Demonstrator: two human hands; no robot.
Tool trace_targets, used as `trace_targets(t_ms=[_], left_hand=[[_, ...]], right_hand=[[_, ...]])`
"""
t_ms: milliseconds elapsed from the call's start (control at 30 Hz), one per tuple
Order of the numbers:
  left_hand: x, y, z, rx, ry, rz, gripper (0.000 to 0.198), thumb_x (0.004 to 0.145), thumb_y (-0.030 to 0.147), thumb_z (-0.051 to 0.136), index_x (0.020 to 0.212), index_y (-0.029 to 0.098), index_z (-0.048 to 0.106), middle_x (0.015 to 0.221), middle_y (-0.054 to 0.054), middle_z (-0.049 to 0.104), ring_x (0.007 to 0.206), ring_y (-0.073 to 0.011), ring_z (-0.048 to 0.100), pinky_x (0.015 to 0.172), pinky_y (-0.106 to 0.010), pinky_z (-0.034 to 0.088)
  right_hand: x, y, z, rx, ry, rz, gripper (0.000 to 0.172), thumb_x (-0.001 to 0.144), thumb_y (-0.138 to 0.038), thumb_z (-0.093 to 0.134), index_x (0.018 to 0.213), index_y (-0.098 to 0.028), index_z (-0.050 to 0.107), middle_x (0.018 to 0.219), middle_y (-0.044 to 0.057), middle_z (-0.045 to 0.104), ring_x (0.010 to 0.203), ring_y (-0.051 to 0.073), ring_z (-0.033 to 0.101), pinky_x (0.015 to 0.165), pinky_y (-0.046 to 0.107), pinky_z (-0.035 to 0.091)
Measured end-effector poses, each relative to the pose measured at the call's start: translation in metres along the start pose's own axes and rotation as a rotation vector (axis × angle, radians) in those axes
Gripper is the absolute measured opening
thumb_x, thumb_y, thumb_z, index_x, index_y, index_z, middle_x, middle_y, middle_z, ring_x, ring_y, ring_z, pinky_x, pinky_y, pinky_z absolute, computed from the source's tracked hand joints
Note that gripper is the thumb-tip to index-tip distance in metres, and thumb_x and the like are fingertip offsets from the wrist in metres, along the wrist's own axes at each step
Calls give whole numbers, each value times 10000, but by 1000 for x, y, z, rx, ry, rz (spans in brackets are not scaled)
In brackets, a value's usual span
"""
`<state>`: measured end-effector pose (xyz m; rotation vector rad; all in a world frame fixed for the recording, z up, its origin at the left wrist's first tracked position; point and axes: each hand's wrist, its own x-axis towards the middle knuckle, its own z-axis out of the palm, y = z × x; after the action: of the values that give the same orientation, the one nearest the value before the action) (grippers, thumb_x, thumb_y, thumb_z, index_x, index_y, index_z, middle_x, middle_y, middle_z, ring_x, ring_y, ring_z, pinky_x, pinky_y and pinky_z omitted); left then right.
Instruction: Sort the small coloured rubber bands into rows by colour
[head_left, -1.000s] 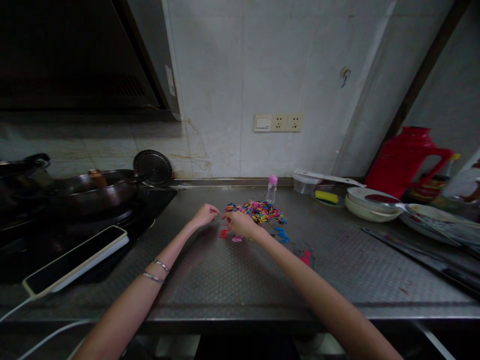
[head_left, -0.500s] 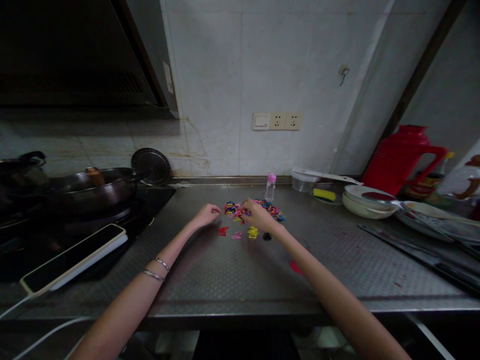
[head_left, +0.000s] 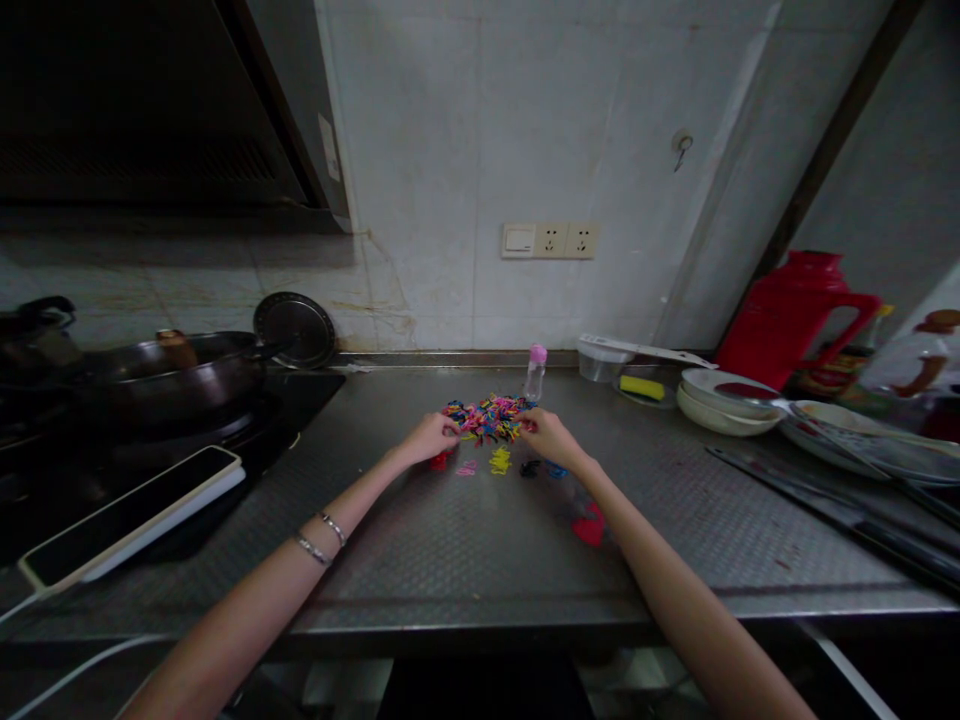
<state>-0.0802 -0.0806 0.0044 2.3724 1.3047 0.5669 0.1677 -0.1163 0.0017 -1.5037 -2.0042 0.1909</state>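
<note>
Straight ahead, mixed pile (head_left: 487,415): I see small coloured bands heaped on the table (head_left: 450,570), long axis left to right, lying between the left hand (head_left: 429,438) and right hand (head_left: 553,438), slightly beyond them.
Left hand: fingers curled at the pile's near left edge; I can't tell whether they grip a band.
Right hand: fingers bent close at the opposite end; from my end no hold can be made out either.
Nearer hand: neither by much; each flanks one end, the two well apart.
Clumps: on the near side, left to right, red clump (head_left: 438,461), pink clump (head_left: 466,468), yellow clump (head_left: 500,460), black clump (head_left: 530,469) and blue clump (head_left: 556,470); the red sits just beside the left hand.
Bottle (head_left: 535,378): upright behind the pile's right end, pink-capped.
Farther right: yellow sponge (head_left: 641,387), stacked bowls (head_left: 720,416), red flask (head_left: 780,320).
Far left: phone (head_left: 131,515) and pan (head_left: 180,382).
</note>
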Motion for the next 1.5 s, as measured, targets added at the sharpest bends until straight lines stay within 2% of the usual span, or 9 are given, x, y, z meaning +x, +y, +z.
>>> trace_targets(t_ms=[133, 367, 667, 867, 1200, 1333, 1500], left_hand=[[4, 3, 3, 81, 8, 7, 291, 706, 307, 525, 898, 156, 681, 645, -18, 622, 563, -117, 511, 545, -202, 339], [10, 13, 8, 176, -3, 27, 206, 697, 224, 511, 791, 167, 685, 671, -28, 633, 590, -122, 530, 569, -204, 356], [24, 5, 11, 107, -49, 63, 170, 667, 161, 495, 713, 129, 656, 621, -27, 611, 561, -115, 517, 538, -199, 344], [25, 9, 7, 74, -75, 85, 166, 672, 146, 487, 681, 114, 649, 602, -34, 602, 549, -119, 510, 541, -202, 346], [29, 10, 3, 84, -90, 78, 181, 657, 155, 483, 665, 102, 656, 565, -18, 582, 501, -96, 460, 508, -194, 315], [29, 20, 5, 55, -88, 111, 179, 649, 180, 502, 673, 107, 664, 597, -13, 593, 536, -99, 469, 529, -194, 325], [30, 45, 14, 60, -111, 189, 175, 644, 169, 510, 684, 114, 671, 614, -16, 607, 564, -106, 480, 561, -195, 340]], right_hand=[[0, 0, 0, -15, 6, -19, 245, 723, -200, 471, 888, -201, 653, 862, 38, 649, 734, 143, 574, 679, 215, 407], [-2, 1, -1, -76, -17, -36, 263, 756, -226, 447, 929, -204, 645, 913, 49, 640, 800, 151, 572, 712, 215, 400], [-2, 2, -2, -85, -22, -17, 261, 766, -213, 448, 938, -212, 644, 948, 51, 637, 831, 147, 573, 752, 215, 397], [-3, 1, -2, -83, -39, -14, 256, 769, -208, 455, 942, -209, 643, 966, 49, 639, 853, 151, 574, 769, 224, 400], [-3, -1, -4, -77, -40, -44, 258, 774, -222, 439, 925, -202, 647, 960, 52, 643, 819, 148, 580, 724, 217, 397], [-3, -4, -5, -77, -50, -32, 258, 773, -219, 447, 929, -202, 651, 962, 53, 643, 823, 147, 577, 718, 209, 394], [-3, -3, -6, -83, -40, -13, 260, 770, -213, 450, 940, -216, 648, 959, 42, 642, 824, 145, 573, 719, 206, 393]])
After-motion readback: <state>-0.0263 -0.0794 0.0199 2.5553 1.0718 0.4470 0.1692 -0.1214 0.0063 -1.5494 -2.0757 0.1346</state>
